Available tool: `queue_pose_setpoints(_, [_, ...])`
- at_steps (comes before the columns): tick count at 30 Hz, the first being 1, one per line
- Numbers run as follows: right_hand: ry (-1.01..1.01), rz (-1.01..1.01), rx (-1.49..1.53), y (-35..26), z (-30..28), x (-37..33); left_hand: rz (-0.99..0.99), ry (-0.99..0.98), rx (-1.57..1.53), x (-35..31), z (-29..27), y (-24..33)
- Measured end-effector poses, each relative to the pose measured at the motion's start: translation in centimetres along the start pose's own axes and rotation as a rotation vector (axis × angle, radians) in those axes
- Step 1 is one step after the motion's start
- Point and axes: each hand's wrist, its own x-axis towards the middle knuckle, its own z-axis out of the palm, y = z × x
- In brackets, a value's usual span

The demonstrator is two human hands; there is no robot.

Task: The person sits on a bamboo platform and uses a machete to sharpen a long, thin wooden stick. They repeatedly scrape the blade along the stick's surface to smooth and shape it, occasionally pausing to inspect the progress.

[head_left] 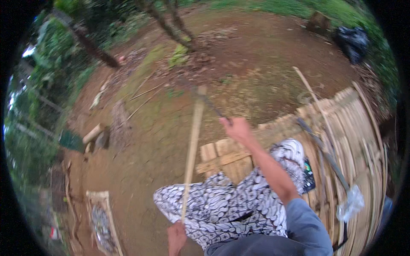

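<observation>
Hands are both busy: the left hand [176,234] is closed round the lower end of a long, flat, pale bamboo strip [193,147], and the right hand [236,130] grips a dark, narrow-bladed knife [213,107]. The strip slants up past the white-and-black patterned trousers [222,200], its top end right by the blade. That bit's pretty blurry, so can't tell if they're touching.

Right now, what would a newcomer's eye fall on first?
The patterned trousers, low in the middle, would probably draw it first. A pale bamboo strip runs from the left hand up past them; the right hand grips a dark, blurred tool near its far end.
</observation>
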Motion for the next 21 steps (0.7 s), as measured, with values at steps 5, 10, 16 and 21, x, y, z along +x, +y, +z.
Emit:
queue_pose_setpoints(5, [-0.157, -0.400, -0.079, -0.6, 4.0, -6.8, -0.019, -0.009, -0.231, 0.9, -1.0, 1.2])
queue_pose_setpoints(10, [-0.251, -0.892, -0.225, -2.0, 5.5, -8.8, 0.051, 0.051, -0.218, 1.8, -0.5, 0.6])
queue_pose_setpoints(16, [0.005, -0.164, -0.215, 1.7, 1.5, -1.9, -0.243, -0.128, -0.414, -2.1, 0.9, -1.0])
queue_pose_setpoints(21, [-0.278, -0.519, -0.187, 0.0, 5.9, -7.7, -0.441, -0.175, -0.713, 0.4, 1.8, 0.5])
